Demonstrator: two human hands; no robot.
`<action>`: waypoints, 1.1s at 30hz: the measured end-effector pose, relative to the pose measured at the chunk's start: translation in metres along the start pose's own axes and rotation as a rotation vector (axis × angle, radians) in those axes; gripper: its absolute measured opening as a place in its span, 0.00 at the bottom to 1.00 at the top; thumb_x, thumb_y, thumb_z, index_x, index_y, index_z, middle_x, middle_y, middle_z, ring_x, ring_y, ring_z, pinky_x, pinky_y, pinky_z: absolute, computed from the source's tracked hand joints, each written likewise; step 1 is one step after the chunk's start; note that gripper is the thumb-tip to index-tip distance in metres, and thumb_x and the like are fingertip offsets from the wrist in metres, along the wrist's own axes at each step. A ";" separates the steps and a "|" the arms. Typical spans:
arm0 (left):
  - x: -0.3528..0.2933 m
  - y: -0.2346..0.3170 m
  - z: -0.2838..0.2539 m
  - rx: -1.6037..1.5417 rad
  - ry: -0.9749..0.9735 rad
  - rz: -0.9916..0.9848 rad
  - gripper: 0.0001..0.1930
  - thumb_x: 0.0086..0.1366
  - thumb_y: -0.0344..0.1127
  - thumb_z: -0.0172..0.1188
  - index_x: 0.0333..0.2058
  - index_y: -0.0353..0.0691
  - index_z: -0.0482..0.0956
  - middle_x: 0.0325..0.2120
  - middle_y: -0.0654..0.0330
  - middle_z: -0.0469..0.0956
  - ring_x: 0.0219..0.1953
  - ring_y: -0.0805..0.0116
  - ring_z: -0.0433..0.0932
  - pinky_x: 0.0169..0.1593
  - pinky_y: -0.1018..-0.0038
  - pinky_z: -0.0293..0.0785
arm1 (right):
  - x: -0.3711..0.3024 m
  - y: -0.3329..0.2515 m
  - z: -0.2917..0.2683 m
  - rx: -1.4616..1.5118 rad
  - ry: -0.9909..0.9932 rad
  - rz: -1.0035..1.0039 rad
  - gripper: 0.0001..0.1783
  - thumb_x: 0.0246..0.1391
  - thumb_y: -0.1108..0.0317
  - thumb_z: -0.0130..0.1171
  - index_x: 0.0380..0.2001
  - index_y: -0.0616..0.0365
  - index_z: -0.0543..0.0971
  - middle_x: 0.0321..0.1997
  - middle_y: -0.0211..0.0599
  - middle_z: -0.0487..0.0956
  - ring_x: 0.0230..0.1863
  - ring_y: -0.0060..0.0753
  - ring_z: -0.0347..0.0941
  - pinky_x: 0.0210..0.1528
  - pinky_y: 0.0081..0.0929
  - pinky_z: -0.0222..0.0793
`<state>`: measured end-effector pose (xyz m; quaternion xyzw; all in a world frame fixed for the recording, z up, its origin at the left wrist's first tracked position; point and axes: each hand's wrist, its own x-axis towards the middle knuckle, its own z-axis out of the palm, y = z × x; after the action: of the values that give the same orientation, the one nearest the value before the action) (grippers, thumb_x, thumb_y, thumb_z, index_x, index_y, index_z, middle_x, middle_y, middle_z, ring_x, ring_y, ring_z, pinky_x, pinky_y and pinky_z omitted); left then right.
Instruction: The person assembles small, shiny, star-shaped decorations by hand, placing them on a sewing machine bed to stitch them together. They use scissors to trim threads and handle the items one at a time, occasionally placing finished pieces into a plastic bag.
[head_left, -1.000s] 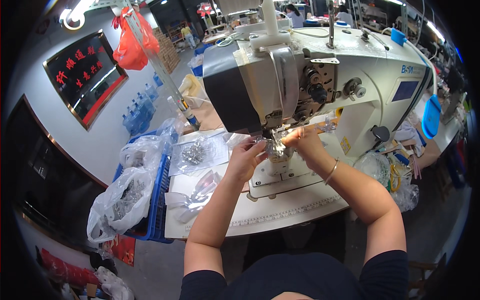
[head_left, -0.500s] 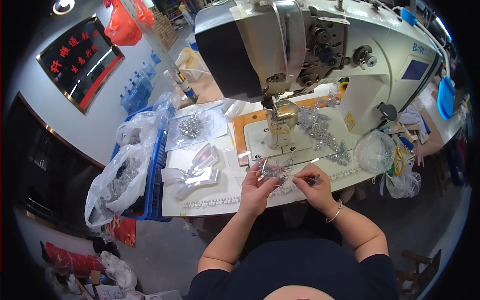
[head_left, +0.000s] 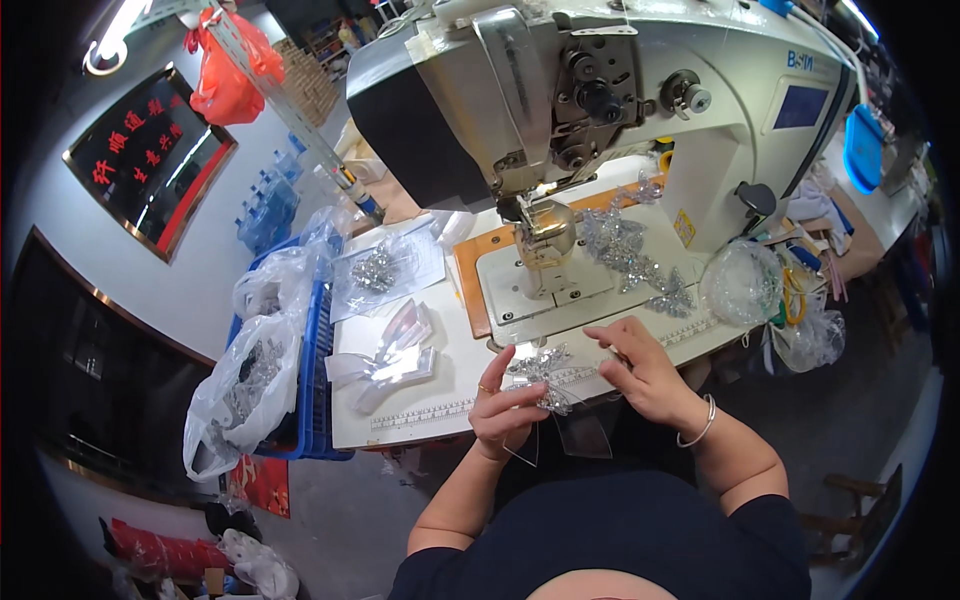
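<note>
My left hand (head_left: 502, 412) is closed on a bow-shaped ornament (head_left: 540, 380) covered in silver sparkle, just off the table's front edge. Clear, stiff strips (head_left: 585, 437) hang below it. To the right, my right hand (head_left: 645, 372) hovers apart from the ornament, its index finger and thumb spread and the other fingers curled around a small, slim thing I cannot make out. Beyond both hands stands a white sewing machine (head_left: 740, 130). Several similar silver ornaments (head_left: 625, 250) lie on its bed, right of the needle area.
Shiny clear strips (head_left: 390, 355) lie on the table's left, before a bag of silver pieces (head_left: 372, 270). A blue crate (head_left: 318, 370) with plastic bags (head_left: 245, 375) adjoins the left edge. A round clear bundle (head_left: 742, 283) and yellow-handled scissors (head_left: 795, 305) are at the right.
The ornament has turned in my left hand and come nearer me, with its clear strips now hanging down. My right hand has moved away from it, index finger and thumb parting. The view has shifted.
</note>
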<state>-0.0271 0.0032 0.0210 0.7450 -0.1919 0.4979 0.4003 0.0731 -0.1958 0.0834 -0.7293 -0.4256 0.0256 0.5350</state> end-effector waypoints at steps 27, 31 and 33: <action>0.019 0.028 -0.031 0.429 -0.179 0.590 0.12 0.49 0.31 0.66 0.34 0.49 0.81 0.36 0.73 0.69 0.38 0.77 0.67 0.40 0.78 0.67 | -0.003 -0.024 0.008 -0.203 -0.142 -0.418 0.21 0.44 0.66 0.66 0.44 0.55 0.78 0.33 0.36 0.73 0.28 0.33 0.72 0.28 0.27 0.70; 0.021 0.030 -0.033 0.474 -0.176 0.630 0.12 0.48 0.34 0.67 0.34 0.53 0.81 0.35 0.76 0.68 0.39 0.76 0.64 0.41 0.78 0.64 | -0.002 -0.029 0.008 -0.264 -0.134 -0.460 0.17 0.41 0.69 0.68 0.38 0.56 0.81 0.30 0.34 0.74 0.27 0.32 0.73 0.28 0.25 0.71; 0.020 0.031 -0.032 0.484 -0.158 0.635 0.12 0.47 0.35 0.67 0.34 0.54 0.81 0.35 0.76 0.67 0.39 0.76 0.63 0.40 0.77 0.64 | -0.001 -0.029 0.010 -0.266 -0.138 -0.497 0.16 0.42 0.68 0.67 0.38 0.55 0.80 0.30 0.32 0.75 0.27 0.32 0.74 0.28 0.25 0.71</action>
<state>-0.0587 0.0122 0.0569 0.7574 -0.3199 0.5687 0.0238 0.0505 -0.1864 0.1020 -0.6631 -0.6263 -0.1127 0.3942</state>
